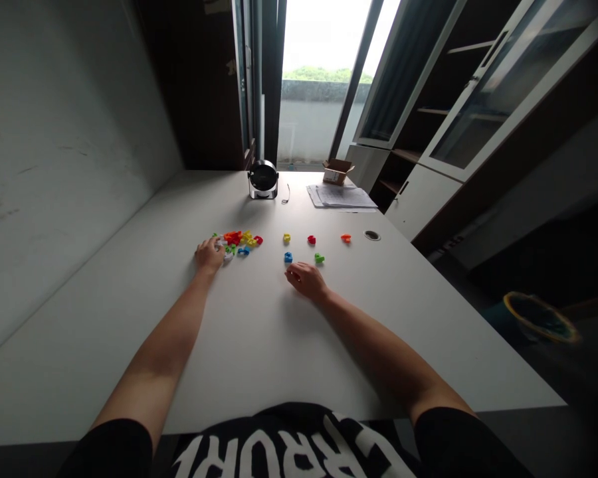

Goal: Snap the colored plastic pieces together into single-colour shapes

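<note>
My left hand [210,255] is at the left end of a pile of small coloured plastic pieces [233,238]; its fingertips are too small to read. My right hand [305,279] rests with curled fingers just below a blue piece [288,257]; what is between its fingertips, if anything, cannot be made out. A green piece [319,258] lies right of the blue one. Behind them, spaced apart, are a yellow piece [286,238], a red piece [311,239] and an orange piece [345,238]. Another blue piece [244,251] lies at the pile's near edge.
On the white table [259,345], a round black device [263,179] on a stand, a thin cord [286,195], papers [343,196] and an open cardboard box [337,171] stand at the back. A cable hole [372,236] is at the right; a wall borders the left.
</note>
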Motion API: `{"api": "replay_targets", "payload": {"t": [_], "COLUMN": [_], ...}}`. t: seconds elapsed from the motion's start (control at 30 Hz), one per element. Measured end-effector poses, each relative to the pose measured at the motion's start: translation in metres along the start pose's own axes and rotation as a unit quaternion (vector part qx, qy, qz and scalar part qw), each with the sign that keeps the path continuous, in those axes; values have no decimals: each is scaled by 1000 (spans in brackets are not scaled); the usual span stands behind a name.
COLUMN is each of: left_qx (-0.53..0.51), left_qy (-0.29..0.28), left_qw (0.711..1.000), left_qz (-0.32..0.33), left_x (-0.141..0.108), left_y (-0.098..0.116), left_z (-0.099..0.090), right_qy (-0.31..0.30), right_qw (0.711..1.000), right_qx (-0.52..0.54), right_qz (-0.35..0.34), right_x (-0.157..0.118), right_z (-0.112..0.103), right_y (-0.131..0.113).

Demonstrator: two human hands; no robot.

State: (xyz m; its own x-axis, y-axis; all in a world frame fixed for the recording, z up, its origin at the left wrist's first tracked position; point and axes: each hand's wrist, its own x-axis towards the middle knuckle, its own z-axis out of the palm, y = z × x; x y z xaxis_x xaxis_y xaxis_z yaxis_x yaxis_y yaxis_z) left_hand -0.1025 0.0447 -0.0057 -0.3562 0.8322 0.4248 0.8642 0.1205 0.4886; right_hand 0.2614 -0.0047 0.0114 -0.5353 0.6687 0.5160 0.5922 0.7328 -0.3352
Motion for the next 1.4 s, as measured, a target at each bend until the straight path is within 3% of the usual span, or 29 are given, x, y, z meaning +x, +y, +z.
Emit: {"api": "replay_targets", "payload": {"t": [0.37, 0.87, 1.03, 1.2, 1.3, 1.4], "left_qx": [-47, -122, -225, -333, -334, -320], "left_qy": [-31, 2, -41, -134, -164, -155], "left_qw": [998, 988, 966, 921, 910, 909], "left_qz": [25, 91, 124, 151, 185, 218], "left_x": [-1, -10, -26, -55, -68, -76], "left_y": [9, 35, 65, 109, 125, 131], "left_z": [-3, -18, -15, -9, -9, -12], "right_qy": [-6, -3, -1, 11, 22, 41], "right_qw": [1000, 1000, 1000, 1000, 999, 998], "right_qx": [6, 13, 13, 27, 38, 44], "right_qz": [6, 4, 7, 4, 6, 11], "right_x": [0, 1, 1, 2, 3, 4], "right_z": [-1, -2, -2, -3, -5, -7], "right_y": [1, 0, 0, -1, -1, -2]}}
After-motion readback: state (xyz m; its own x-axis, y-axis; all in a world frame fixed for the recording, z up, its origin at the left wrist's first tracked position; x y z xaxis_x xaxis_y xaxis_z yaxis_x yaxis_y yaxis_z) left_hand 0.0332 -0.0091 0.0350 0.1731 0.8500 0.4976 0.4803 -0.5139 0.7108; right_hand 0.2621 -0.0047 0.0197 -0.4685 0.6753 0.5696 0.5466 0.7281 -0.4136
